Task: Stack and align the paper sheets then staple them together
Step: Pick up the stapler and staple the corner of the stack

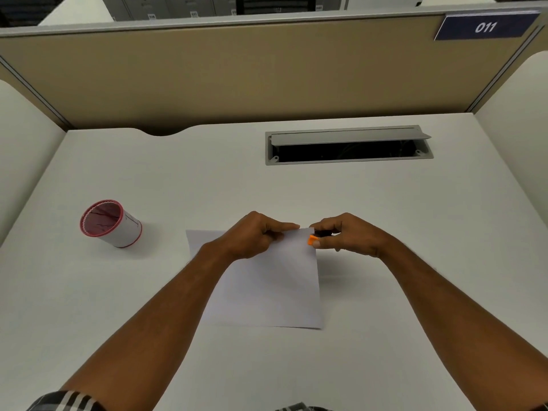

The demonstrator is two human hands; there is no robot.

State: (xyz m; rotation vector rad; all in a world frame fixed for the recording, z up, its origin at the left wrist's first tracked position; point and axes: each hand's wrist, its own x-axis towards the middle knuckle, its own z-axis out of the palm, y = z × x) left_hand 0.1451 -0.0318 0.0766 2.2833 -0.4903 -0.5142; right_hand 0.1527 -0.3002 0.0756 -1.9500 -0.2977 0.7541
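Observation:
White paper sheets (275, 289) lie stacked in the middle of the white desk (385, 262). My left hand (255, 235) pinches the stack at its far right corner and lifts that corner slightly. My right hand (344, 234) holds a small stapler (313, 239) with an orange end, pressed against that same corner. Most of the stapler is hidden inside my fingers. How many sheets are in the stack cannot be told.
A white cylindrical cup with a red rim (111, 222) stands at the left of the desk. An open grey cable tray (348, 145) is set into the desk at the back right. Beige partition walls (237, 75) enclose the desk.

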